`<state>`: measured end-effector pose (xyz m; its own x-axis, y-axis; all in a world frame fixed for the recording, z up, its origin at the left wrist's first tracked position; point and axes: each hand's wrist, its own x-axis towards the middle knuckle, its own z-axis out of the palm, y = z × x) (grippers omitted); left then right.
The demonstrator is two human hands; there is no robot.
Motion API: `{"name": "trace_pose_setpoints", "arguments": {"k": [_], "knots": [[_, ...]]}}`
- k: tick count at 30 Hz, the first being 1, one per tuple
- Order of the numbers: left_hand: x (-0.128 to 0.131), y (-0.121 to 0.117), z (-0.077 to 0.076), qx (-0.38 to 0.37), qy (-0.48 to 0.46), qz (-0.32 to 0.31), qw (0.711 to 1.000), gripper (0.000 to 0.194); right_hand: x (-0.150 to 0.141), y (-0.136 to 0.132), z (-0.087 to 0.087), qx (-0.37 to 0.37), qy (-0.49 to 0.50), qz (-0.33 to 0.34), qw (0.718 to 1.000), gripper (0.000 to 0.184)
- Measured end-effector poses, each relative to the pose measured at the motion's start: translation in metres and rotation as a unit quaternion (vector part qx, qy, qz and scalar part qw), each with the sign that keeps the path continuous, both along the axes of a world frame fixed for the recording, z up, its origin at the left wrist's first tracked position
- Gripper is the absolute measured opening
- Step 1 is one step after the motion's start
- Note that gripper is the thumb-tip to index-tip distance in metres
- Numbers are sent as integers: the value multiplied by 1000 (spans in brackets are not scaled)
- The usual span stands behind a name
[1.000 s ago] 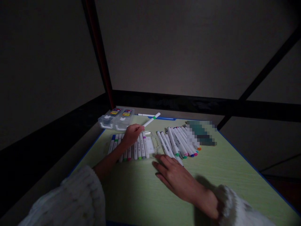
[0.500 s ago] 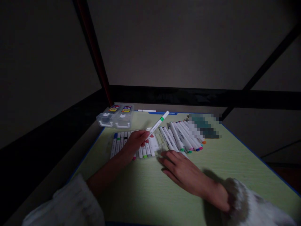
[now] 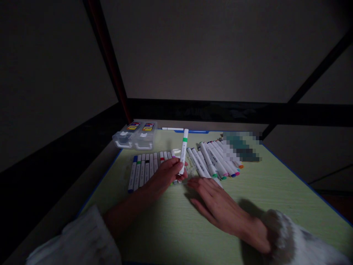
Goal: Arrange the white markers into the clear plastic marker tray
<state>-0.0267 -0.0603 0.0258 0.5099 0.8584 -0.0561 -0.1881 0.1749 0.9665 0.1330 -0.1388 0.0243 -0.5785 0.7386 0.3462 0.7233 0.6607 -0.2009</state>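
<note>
My left hand (image 3: 169,171) pinches a white marker (image 3: 184,149) with a green band, near its lower end. The marker stands nearly upright over the right end of a row of white markers (image 3: 146,171), which lie side by side with coloured bands and caps. Part of that row is hidden behind my left hand and forearm. My right hand (image 3: 209,197) is palm down with its fingers stretched out, beside the near ends of a loose pile of white markers (image 3: 213,158) with coloured tips. Nothing shows in its grasp.
Two clear plastic cases (image 3: 143,138) with white handles stand at the far left of the pale green table (image 3: 165,228). Another marker (image 3: 172,129) lies along the far edge. A blurred-out greenish object (image 3: 242,147) is at the far right.
My left hand has moved slightly right and down, and the green-banded marker has swung from a rightward slant to nearly upright. My right hand has barely moved.
</note>
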Motion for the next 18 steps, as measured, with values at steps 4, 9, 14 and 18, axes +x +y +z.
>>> {"name": "trace_pose_setpoints", "arguments": {"k": [4, 9, 14, 18], "knots": [[2, -1, -4, 23, 7, -14, 1000, 28, 1, 0, -2, 2, 14, 4, 1000, 32], [2, -6, 2, 39, 46, -21, 998, 22, 1, -1, -4, 10, 30, 5, 999, 36], [2, -9, 4, 32, 53, -14, 998, 19, 2, -1, -4, 10, 30, 2, 1000, 37], [1, -9, 2, 36, 51, -27, 998, 18, 2, -1, -4, 9, 26, 4, 1000, 39]]}}
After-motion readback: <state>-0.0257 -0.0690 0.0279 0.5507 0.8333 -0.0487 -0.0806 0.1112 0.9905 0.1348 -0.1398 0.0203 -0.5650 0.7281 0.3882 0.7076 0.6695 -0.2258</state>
